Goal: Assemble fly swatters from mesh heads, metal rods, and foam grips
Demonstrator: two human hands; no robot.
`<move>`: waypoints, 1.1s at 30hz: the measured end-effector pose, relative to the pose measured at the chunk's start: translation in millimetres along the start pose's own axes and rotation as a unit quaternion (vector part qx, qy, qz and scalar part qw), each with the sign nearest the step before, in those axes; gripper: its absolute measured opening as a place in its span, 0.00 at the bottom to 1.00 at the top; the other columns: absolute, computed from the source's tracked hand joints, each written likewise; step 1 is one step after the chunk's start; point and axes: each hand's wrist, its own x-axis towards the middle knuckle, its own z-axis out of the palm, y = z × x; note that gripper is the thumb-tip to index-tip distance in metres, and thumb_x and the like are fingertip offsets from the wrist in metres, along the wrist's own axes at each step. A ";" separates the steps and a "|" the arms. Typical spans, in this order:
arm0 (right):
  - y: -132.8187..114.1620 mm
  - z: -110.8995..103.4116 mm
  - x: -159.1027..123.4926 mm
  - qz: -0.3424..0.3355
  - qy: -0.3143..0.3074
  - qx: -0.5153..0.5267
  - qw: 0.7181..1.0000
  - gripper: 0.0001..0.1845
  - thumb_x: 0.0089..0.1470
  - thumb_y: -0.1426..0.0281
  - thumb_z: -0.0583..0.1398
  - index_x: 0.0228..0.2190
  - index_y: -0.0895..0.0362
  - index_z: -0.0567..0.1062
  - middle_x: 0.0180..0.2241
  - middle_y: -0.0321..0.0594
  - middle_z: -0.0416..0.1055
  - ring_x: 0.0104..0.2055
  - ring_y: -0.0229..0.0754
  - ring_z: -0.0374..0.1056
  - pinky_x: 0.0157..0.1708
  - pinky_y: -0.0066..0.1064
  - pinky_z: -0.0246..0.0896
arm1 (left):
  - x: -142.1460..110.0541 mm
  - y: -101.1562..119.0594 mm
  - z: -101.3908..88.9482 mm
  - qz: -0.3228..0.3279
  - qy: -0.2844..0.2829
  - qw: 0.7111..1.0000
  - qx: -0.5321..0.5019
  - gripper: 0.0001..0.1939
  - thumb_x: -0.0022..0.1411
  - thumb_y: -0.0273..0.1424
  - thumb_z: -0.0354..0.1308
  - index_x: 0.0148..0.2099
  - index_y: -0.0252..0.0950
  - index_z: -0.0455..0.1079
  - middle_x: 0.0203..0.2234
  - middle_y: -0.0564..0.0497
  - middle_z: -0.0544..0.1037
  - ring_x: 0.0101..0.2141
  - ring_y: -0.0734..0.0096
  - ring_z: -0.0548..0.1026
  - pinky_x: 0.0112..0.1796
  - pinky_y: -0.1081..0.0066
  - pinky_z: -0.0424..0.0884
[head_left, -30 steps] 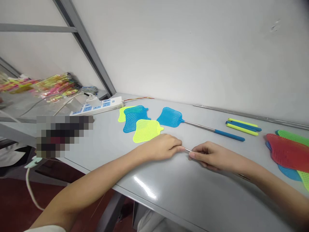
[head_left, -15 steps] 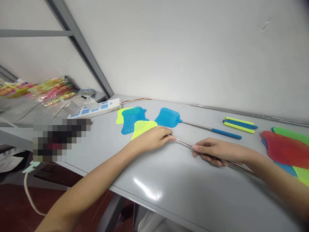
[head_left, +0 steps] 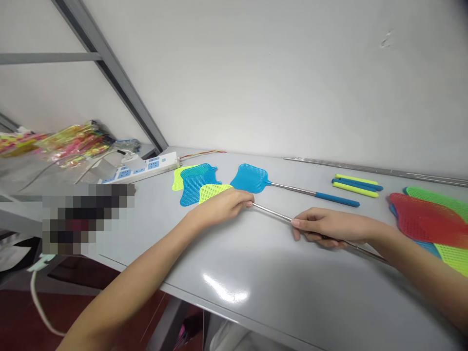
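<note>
A thin metal rod [head_left: 272, 212] slants down to the right across both hands, its far right part passing under my right forearm. My left hand [head_left: 232, 202] pinches the left end, partly covering a yellow fly swatter head [head_left: 212, 191]. Around the rod's middle, the fingers of my right hand [head_left: 320, 226] are closed, thumb on top. Behind the hands lies a blue fly swatter [head_left: 250, 179] with a metal shaft and blue grip. Blue swatter heads [head_left: 196, 187] overlap another yellow one at the left.
Several yellow and blue grip tubes [head_left: 356, 189] lie at the right. Long metal rods [head_left: 365, 168] run along the wall. Red, green, blue and yellow swatter heads [head_left: 431, 219] are piled at the right edge. A white power strip [head_left: 146, 169] and bagged items [head_left: 76, 139] are at the left.
My left hand has moved left, away from my right hand, and a longer stretch of rod shows between them. The view has shifted slightly.
</note>
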 end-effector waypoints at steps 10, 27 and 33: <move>2.8 5.1 -4.9 0.012 0.038 -0.015 0.999 0.19 0.53 0.55 0.53 0.27 0.59 0.68 0.16 0.27 0.51 0.13 0.26 0.41 0.11 0.21 0.37 | 1.3 9.0 19.5 0.013 0.000 0.999 0.038 0.10 0.55 0.19 0.42 0.27 0.35 0.59 0.22 0.53 0.67 0.27 0.71 0.66 0.31 0.73 0.59; 2.1 3.3 -4.9 -0.002 0.069 -0.091 0.993 0.22 0.48 0.52 0.56 0.27 0.60 0.71 0.17 0.30 0.53 0.15 0.27 0.46 0.12 0.21 0.40 | 1.4 24.3 23.2 0.007 -0.018 0.999 0.028 0.10 0.53 0.17 0.42 0.26 0.35 0.59 0.21 0.53 0.68 0.27 0.71 0.67 0.33 0.70 0.59; 3.6 9.2 -0.2 -0.016 0.061 -0.066 0.996 0.22 0.47 0.52 0.57 0.26 0.60 0.71 0.16 0.29 0.53 0.14 0.27 0.46 0.11 0.21 0.40 | 1.7 28.6 25.7 0.019 -0.019 0.999 0.027 0.10 0.53 0.17 0.42 0.25 0.35 0.57 0.20 0.53 0.66 0.26 0.71 0.65 0.29 0.72 0.58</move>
